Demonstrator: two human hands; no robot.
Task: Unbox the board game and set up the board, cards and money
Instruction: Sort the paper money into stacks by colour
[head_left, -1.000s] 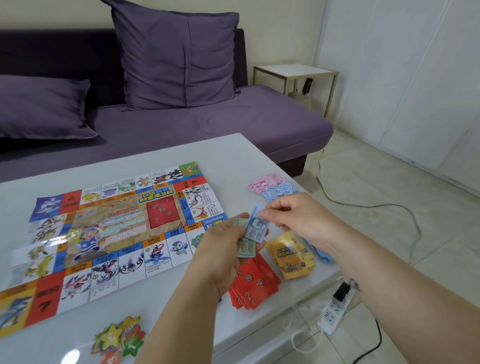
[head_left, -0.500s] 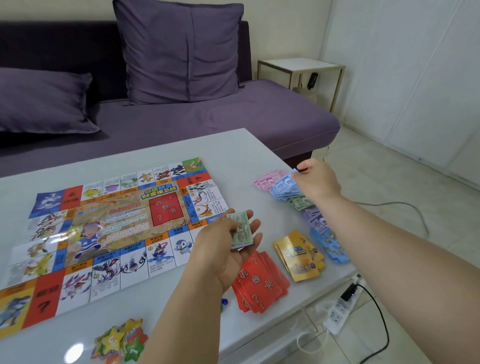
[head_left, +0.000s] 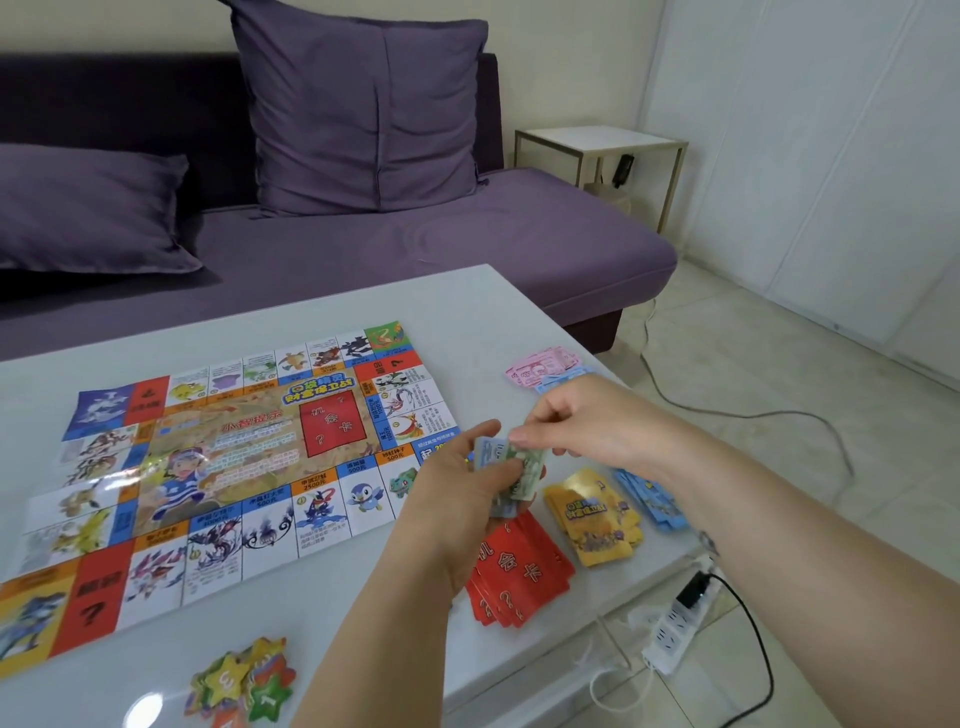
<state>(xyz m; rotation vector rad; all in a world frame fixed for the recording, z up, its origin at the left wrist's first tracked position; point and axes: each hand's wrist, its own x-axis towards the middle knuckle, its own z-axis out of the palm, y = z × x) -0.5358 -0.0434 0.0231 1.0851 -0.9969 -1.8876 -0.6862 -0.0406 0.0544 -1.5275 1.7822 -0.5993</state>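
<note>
right hand (head_left: 597, 421) back from money piles (head_left: 540, 364), pinching green note (head_left: 530, 458) against stack (head_left: 491, 451) in left hand (head_left: 457, 501)

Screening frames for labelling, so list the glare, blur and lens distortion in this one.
Head view: a bright reflection flares on the table near the bottom edge, and sheen washes out left squares of the board. Head view: the notes pinched between left hand and right hand are smeared, unreadable. Head view: wide-angle bending tilts the wall lines at right.
</note>
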